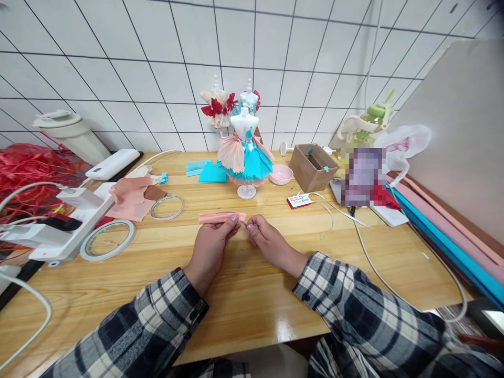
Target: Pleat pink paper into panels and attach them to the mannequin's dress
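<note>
My left hand [212,242] is closed around a folded strip of peach-pink crepe paper [214,217], thumb on top. The strip lies level, just above the wooden table. Close by on the right, my right hand [270,241] pinches a small, thin, dark metal tool [244,224], its tip at the strip's right end. Most of that tool is hidden by the fingers, so its kind is unclear. Behind both hands stands a white mini dress form [244,126] wearing a turquoise and peach paper skirt [252,167]. Turquoise paper pieces [213,172] lie at its left.
At left are tape rolls [108,240], peach paper scraps [132,197], a power strip [71,231] and cables. A pink bowl [281,174], a cardboard box [314,167] and a tag [299,200] sit at right. Rolled paper [452,231] lines the right edge.
</note>
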Tool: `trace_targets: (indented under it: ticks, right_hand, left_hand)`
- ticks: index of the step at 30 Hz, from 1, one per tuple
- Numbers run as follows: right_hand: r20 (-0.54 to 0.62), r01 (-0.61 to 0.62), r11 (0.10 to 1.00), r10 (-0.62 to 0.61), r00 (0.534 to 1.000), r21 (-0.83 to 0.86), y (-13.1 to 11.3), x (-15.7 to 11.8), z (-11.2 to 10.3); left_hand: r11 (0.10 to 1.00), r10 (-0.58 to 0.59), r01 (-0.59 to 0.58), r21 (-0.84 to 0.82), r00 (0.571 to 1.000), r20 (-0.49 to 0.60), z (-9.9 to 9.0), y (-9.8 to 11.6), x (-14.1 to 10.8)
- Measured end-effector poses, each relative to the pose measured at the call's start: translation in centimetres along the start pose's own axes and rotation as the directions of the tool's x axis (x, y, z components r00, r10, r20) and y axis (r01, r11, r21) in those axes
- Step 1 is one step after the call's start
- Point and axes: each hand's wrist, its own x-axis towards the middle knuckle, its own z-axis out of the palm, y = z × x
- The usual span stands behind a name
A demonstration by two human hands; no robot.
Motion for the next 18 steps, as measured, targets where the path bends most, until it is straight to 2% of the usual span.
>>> trace_targets:
  ticks: [18]
  right_hand:
    - [-0.011, -0.019, 1.000, 0.019, 1.000, -0.023, -0.30, -0.01, -0.12]
  left_hand:
    - [1.000, -0.018, 0.018, 0.023, 1.000, 0.004, -0.08, -0.06, 0.12]
